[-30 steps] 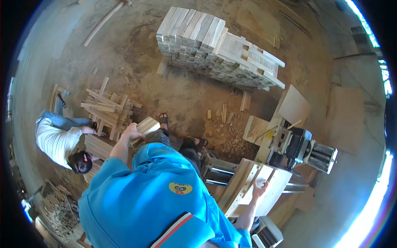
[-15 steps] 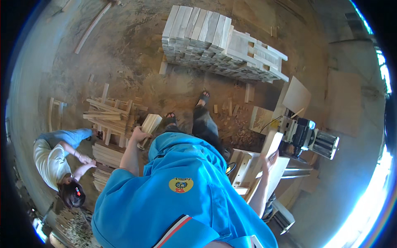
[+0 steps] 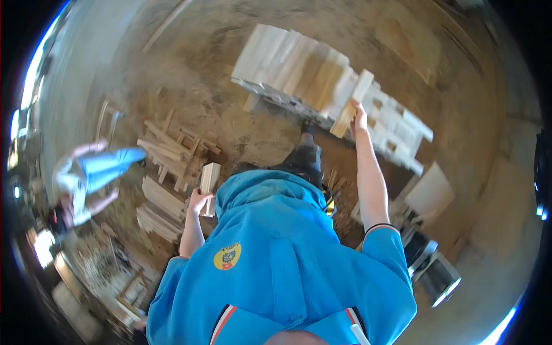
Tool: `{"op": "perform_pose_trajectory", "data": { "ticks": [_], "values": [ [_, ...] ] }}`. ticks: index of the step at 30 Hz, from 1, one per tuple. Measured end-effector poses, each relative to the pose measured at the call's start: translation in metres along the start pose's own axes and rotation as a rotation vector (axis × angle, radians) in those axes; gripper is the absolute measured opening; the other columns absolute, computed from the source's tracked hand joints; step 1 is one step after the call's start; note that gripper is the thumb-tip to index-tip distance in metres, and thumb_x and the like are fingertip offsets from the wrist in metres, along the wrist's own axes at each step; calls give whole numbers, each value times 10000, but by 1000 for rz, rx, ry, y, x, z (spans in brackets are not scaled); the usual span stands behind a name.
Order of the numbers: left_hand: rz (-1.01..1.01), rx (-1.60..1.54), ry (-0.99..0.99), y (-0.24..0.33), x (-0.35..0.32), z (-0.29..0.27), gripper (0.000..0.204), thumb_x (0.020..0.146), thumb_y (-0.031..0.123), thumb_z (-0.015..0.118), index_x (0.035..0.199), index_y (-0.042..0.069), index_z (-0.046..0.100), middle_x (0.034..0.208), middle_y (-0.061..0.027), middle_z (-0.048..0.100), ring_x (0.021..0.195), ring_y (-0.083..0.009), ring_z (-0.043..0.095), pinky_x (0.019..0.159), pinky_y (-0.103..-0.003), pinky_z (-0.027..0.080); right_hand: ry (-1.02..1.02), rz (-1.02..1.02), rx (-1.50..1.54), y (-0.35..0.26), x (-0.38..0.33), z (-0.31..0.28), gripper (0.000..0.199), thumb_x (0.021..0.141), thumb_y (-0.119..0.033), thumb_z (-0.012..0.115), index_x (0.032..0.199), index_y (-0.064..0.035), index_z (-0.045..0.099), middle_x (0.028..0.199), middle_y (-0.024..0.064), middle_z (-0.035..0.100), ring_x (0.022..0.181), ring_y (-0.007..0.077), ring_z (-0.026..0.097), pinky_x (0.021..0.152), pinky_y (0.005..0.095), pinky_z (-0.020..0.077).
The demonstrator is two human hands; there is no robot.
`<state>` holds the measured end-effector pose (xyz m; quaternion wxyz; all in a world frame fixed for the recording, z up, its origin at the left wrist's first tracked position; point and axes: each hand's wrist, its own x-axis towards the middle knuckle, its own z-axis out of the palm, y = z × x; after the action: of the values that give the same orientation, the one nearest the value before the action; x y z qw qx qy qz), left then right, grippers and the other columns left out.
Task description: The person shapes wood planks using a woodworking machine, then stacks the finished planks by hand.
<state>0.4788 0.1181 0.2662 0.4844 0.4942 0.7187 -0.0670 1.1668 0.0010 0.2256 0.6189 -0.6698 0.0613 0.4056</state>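
Note:
My left hand [image 3: 199, 201] is closed around some short pale wooden pieces [image 3: 210, 177], held upright at my left side. With my right arm stretched forward, my right hand [image 3: 359, 117] grips a wooden board [image 3: 351, 106] near its middle. That board is tilted and overlaps the right part of a large stack of wooden boards [image 3: 276, 54] in front of me. Motion blurs the stack, so I cannot tell whether the board touches it.
Loose wooden strips [image 3: 167, 149] lie piled at the left, with stacked boards [image 3: 164, 204] nearer me. Another person [image 3: 86, 178] in blue trousers is at the far left. A machine [image 3: 425, 259] stands at my right, beside a pale panel [image 3: 431, 190].
My right hand has swung the board from beside the machine forward to the large stack. My body has turned and stepped toward the stack. My left hand still holds its wooden pieces.

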Motion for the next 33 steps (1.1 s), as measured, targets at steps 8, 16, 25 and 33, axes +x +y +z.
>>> {"op": "perform_pose_trajectory", "data": {
  "ticks": [8,16,25,33],
  "values": [
    [-233,-118,142,6,-131,118,974,486,414,953,1281,-31,609,1206,-210,677,1134,-318,647,996,-394,506,-141,81,-1,-37,56,24,698,921,-548,511,1468,-116,470,1469,109,498,1307,331,495,1102,475,395],
    [-503,-277,91,-13,-191,236,1012,590,508,930,1372,-11,552,1362,-216,597,1282,-337,559,1102,-410,437,-293,85,-17,-65,50,56,687,983,-569,429,1516,-134,425,1544,88,452,1382,302,449,1151,490,352],
    [-505,-488,126,-28,-176,265,1035,579,519,925,1359,-49,552,1366,-245,593,1281,-351,568,1069,-416,460,15,-108,-840,-81,66,69,725,827,-406,739,1369,39,551,1374,131,608,1197,276,592,1001,422,480],
    [-467,-396,130,-51,-148,234,1038,600,512,935,1372,-54,533,1345,-253,602,1259,-346,580,1054,-415,467,126,-89,-917,-79,71,83,561,762,-269,772,1189,82,673,1181,176,696,996,281,668,882,411,559]
  ]
}}
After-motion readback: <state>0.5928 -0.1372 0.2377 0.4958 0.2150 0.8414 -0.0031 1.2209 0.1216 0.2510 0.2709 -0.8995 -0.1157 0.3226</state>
